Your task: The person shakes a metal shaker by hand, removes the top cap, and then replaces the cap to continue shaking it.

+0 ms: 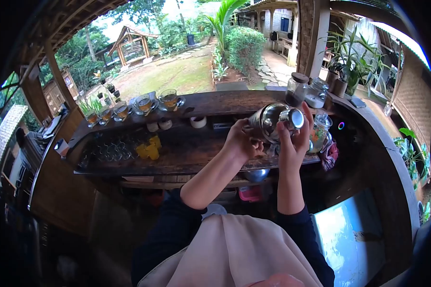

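Observation:
A shiny metal cocktail shaker (271,120) is held up over the wooden counter, tilted with its capped end toward the right. My left hand (242,141) wraps round the body from the left and below, fingers curled. At the capped end, my right hand (295,141) grips the shaker with the thumb on the near side and a finger raised behind the cap. What the shaker contains cannot be seen. Just right of my right hand stands a glass jar (322,128) with colourful contents, partly hidden by the hand.
Several glass cups of tea on saucers (170,99) line the raised ledge at left. Below are upturned glasses (115,150) and yellow cups (148,149). Two lidded jars (316,93) stand at the back right. A checked cloth (329,155) hangs at the counter's right end.

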Demonstrator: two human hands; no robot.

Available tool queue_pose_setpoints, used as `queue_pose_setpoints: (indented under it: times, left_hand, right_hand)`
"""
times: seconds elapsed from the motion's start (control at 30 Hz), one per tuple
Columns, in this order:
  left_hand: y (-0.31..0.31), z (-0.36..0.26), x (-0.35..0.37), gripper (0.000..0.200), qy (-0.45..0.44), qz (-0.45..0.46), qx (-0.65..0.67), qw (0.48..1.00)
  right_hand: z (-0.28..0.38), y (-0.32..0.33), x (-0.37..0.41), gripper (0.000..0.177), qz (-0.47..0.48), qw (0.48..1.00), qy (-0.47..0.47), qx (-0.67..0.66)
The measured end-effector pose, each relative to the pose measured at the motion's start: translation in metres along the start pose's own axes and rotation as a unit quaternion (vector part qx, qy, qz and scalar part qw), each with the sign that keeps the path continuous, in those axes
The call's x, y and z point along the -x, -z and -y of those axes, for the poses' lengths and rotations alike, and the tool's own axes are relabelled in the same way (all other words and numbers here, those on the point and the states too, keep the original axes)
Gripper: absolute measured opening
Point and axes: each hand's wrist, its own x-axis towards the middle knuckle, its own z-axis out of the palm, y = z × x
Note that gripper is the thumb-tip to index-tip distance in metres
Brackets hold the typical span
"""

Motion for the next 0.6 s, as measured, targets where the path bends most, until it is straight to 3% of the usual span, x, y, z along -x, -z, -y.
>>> queue_pose_setpoints:
  times: [0.03,0.07,0.1,0.13,0.17,0.2,0.23,0.27,0.33,0.4,0.43,0.47,0.5,0.53,0.57,0.6]
  left_hand:
    - [-0.034,0.014,-0.006,0.04,-0.059,-0.175,-0.049,0.982]
    - [-0.07,0.03,-0.016,0.041,-0.116,-0.34,-0.101,0.928]
    - [-0.09,0.046,-0.005,0.033,-0.216,-0.123,-0.475,0.844]
    - [-0.104,0.029,-0.001,0.042,-0.078,-0.187,-0.15,0.968]
    - [-0.119,0.033,0.002,0.045,-0.1,-0.17,-0.17,0.966]
    - [-0.128,0.041,0.007,0.049,-0.124,-0.152,-0.188,0.962]
    - [-0.116,0.044,0.014,0.056,-0.189,-0.067,-0.283,0.938]
    - [-0.125,0.045,-0.002,0.063,-0.297,0.155,-0.401,0.853]
    - [-0.09,0.023,0.021,0.057,-0.192,0.019,-0.316,0.929]
    - [-0.089,0.008,0.013,0.049,-0.17,-0.193,-0.239,0.936]
    - [-0.076,0.009,0.014,0.048,-0.127,-0.18,-0.159,0.962]
    - [-0.061,0.014,0.009,0.048,-0.219,-0.286,-0.123,0.925]
    - [-0.022,0.007,0.02,0.049,-0.205,-0.318,-0.072,0.923]
    - [-0.023,0.007,0.026,0.05,-0.193,-0.347,-0.019,0.918]
    - [-0.025,0.015,0.031,0.045,-0.22,-0.318,-0.013,0.922]
    - [-0.061,0.026,0.029,0.041,-0.246,-0.29,-0.007,0.925]
  right_hand:
    - [0.004,0.0,-0.002,0.048,-0.009,0.991,0.095,0.092]
    - [0.016,0.006,0.004,0.05,0.016,0.963,0.209,0.171]
    - [0.02,0.002,0.01,0.049,0.025,0.954,0.292,0.071]
    - [0.044,0.02,0.033,0.047,0.093,0.928,0.297,0.204]
    - [0.044,-0.001,0.033,0.047,0.09,0.931,0.291,0.201]
    - [0.046,-0.039,0.032,0.052,0.009,0.875,0.483,-0.034]
    - [0.047,-0.061,0.031,0.057,-0.074,0.728,0.628,-0.265]
    - [0.046,-0.028,0.033,0.054,0.047,0.705,0.663,-0.249]
    - [0.029,-0.021,0.044,0.046,0.035,0.825,0.549,-0.131]
    - [-0.001,-0.01,0.024,0.046,0.183,0.909,0.371,-0.04]
    - [-0.016,-0.022,0.021,0.05,0.164,0.952,0.26,-0.007]
    - [-0.028,-0.034,0.02,0.054,0.142,0.979,0.146,0.027]
    - [-0.035,-0.036,0.021,0.055,0.155,0.987,0.032,-0.014]
    - [-0.04,-0.033,0.018,0.056,0.17,0.981,-0.083,-0.052]
    - [-0.041,-0.028,0.019,0.057,0.21,0.977,0.041,-0.002]
    - [-0.022,-0.028,0.025,0.054,0.236,0.967,0.089,-0.015]
